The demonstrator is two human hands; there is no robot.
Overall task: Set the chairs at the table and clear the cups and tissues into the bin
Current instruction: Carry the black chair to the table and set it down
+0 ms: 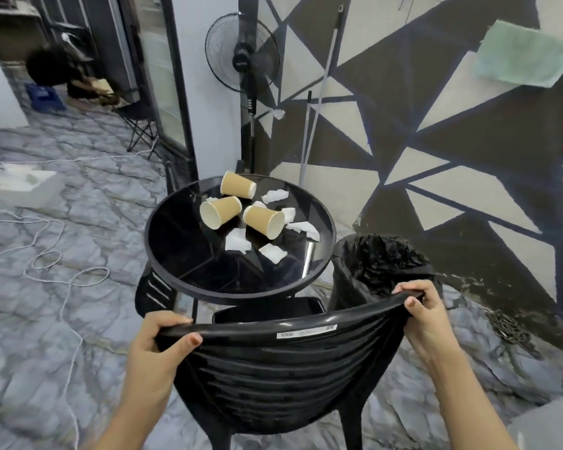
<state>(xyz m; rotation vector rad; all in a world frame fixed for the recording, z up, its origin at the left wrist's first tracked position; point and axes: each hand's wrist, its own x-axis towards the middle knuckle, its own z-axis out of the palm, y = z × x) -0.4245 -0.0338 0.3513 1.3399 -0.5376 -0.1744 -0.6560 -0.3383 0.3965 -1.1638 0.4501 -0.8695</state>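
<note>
Grey marbled floor [78,203] with loose white cords [51,258] runs up to a wall painted in dark and beige triangles [436,131]; at the near edge, the left hand [158,344] has its fingers [176,319] curled over the top rail of a black plastic chair [283,362], thumb pressed on the near face, and the right hand [426,315] clasps the other end of the same rail, fingers [407,287] hooked over it and thumb below. That chair's back faces the camera and its seat reaches under the near rim of a round black glass table [182,254]. On the table three tan paper cups [221,211] lie on their sides close together, with torn white tissues [238,241] scattered around and just beside them. A second black chair [153,287] stands tucked at the table's left side. Just right of the table stands a bin lined with a black bag [377,261], close to the right hand. Behind the table a black pedestal fan [242,53] stands by a white pillar, a mop handle [322,89] leans on the wall, and a green cloth [524,55] hangs higher up
</note>
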